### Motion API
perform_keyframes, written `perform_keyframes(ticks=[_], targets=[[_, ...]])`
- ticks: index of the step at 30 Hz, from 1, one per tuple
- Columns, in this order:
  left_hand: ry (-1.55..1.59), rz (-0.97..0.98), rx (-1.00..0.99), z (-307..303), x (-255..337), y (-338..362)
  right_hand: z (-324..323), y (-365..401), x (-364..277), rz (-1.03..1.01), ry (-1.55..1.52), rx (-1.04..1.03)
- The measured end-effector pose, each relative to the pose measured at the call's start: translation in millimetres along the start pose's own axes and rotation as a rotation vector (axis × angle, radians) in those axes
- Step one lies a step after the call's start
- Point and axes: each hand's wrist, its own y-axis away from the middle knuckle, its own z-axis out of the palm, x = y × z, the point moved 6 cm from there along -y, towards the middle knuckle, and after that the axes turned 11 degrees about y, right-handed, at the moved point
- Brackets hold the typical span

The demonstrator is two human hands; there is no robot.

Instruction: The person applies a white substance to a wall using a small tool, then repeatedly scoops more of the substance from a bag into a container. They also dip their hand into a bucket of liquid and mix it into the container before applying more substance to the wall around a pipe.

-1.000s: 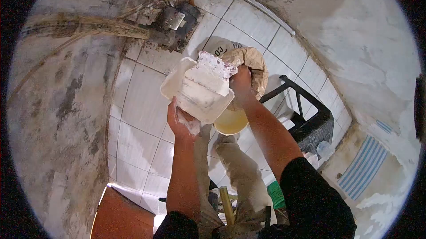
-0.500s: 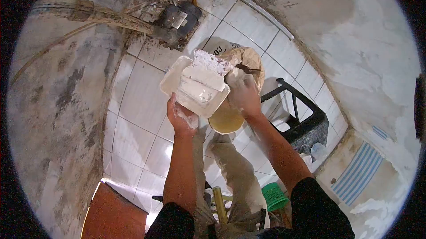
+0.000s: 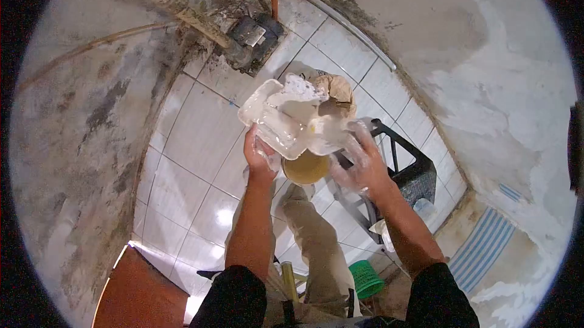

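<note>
My left hand (image 3: 263,153), dusted with white powder, is closed on the near left side of a white plastic tub (image 3: 285,140), tilted and coated inside with white paste. A rough, crusted white piece (image 3: 299,87) lies over its far edge. My right hand (image 3: 360,160), also whitened, has its fingers curved round the right side of a small whitish container (image 3: 328,135), slightly blurred, which overlaps the tub's right end. Behind it stands an open brown paper bag (image 3: 338,92). Beneath the tub is a round vessel (image 3: 305,168) with a yellowish inside.
A black plastic stool (image 3: 413,185) lies on its side on the tiled floor (image 3: 204,133), right of my hands. A green basket (image 3: 366,279) is near my leg. At the far left a pipe (image 3: 176,5) runs down to a dark box (image 3: 255,39); stained walls close in both sides.
My right hand has come out from the paper bag's mouth toward me and right, now with the small whitish container. The tub has shifted slightly right in view.
</note>
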Motion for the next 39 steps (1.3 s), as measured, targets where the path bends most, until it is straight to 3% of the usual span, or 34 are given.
perform_keyframes(ticks=[3, 5, 10, 17, 19, 22, 23, 25, 32, 35, 37, 39], targets=[[-0.020, -0.046, 0.045, -2.2, -9.4, 5.5, 17.1, -5.5, -10.2, -0.151, -0.030, -0.130], [-0.038, -0.058, 0.100, -4.7, -13.3, 7.4, 39.5, -3.6, -9.5, -0.121, -0.094, -0.233], [-0.032, -0.119, 0.101, -20.4, -18.9, 4.1, 66.6, -9.3, -20.6, -0.169, 0.089, -0.385], [0.032, -0.133, -0.034, -2.3, -19.8, 5.3, 64.5, -36.5, -12.7, -0.068, 0.011, -0.353], [-0.028, -0.129, -0.022, 5.7, -18.0, 8.9, 69.7, -32.8, -9.9, -0.208, 0.041, -0.487], [-0.005, -0.146, -0.018, 2.3, -20.4, 7.1, 64.5, -29.5, -1.0, -0.157, 0.101, -0.596], [-0.004, -0.144, -0.015, -4.0, -22.3, 4.3, 63.2, -32.1, -2.9, -0.159, 0.100, -0.599], [0.005, -0.179, -0.061, -10.3, -26.2, -0.9, 52.8, -43.5, -6.7, -0.117, 0.063, -0.402], [0.048, -0.164, -0.018, 1.3, -23.0, 1.5, 48.3, -32.5, -6.2, -0.112, 0.008, -0.558], [0.023, -0.181, 0.009, -1.4, -26.2, 1.3, 47.3, -40.6, 2.2, -0.092, -0.179, -0.443], [-0.031, -0.135, 0.025, -1.5, -24.4, 2.1, 60.9, -39.8, 16.9, 0.025, -0.399, -0.412], [-0.042, -0.135, 0.010, 3.7, -22.9, 5.8, 64.6, -29.2, 23.6, 0.049, -0.407, -0.402]])
